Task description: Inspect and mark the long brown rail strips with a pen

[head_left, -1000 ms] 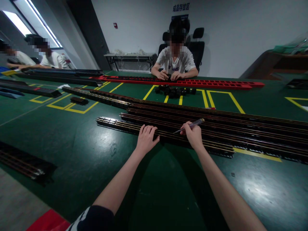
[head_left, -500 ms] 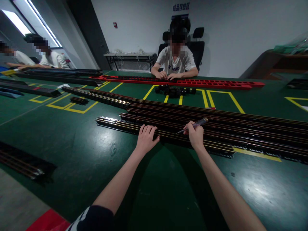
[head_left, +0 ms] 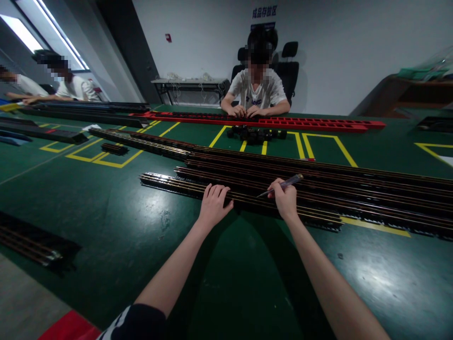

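A long black rail with brass-coloured strips (head_left: pixel 170 182) lies at a slant across the table in front of me. My left hand (head_left: pixel 215 203) is laid over it, fingertips at its far edge and thumb along its near side, holding it. Right of that, my right hand (head_left: pixel 285 198) is closed around a slim screwdriver (head_left: pixel 292 180) with a partly see-through handle. Its thin shaft points left and down, and the tip is at the rail's top, between my hands. Whether the tip touches a strip I cannot make out.
More black rails (head_left: pixel 354 189) lie side by side just beyond. Another rail (head_left: pixel 31 241) is at the left front. A short piece (head_left: pixel 115 148) lies farther back. Across the green table (head_left: pixel 247 283), a person works at a red frame (head_left: pixel 318 123) behind small black parts (head_left: pixel 253 134).
The whole view has shifted very slightly. Both hands, the screwdriver and the rail keep nearly the same places relative to each other.
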Available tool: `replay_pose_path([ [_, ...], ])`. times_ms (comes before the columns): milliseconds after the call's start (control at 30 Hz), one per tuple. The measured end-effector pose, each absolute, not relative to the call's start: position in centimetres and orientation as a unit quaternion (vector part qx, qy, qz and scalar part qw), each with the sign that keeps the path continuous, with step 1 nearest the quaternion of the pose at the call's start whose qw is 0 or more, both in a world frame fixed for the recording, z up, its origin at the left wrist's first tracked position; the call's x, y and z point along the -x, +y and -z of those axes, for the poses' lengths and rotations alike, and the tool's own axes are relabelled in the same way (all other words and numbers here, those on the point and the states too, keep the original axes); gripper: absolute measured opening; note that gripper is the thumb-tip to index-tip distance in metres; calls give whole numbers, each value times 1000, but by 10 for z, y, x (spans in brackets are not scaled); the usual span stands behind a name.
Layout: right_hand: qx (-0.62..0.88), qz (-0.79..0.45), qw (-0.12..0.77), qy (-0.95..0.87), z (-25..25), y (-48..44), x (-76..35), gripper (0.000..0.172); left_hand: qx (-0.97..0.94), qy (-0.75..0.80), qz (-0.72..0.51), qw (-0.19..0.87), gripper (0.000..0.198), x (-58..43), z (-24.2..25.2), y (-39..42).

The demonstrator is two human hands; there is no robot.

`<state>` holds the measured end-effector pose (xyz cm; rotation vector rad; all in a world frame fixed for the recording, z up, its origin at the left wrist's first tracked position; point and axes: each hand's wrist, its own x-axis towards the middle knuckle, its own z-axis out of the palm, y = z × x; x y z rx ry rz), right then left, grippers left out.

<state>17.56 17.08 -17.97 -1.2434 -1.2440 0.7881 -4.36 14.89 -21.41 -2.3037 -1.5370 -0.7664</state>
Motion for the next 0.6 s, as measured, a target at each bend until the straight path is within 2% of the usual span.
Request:
replay_pose_path([
  [600, 537, -324, 570, -531, 178, 170, -174, 22, 796, -526, 268, 131, 30, 44, 215, 150],
])
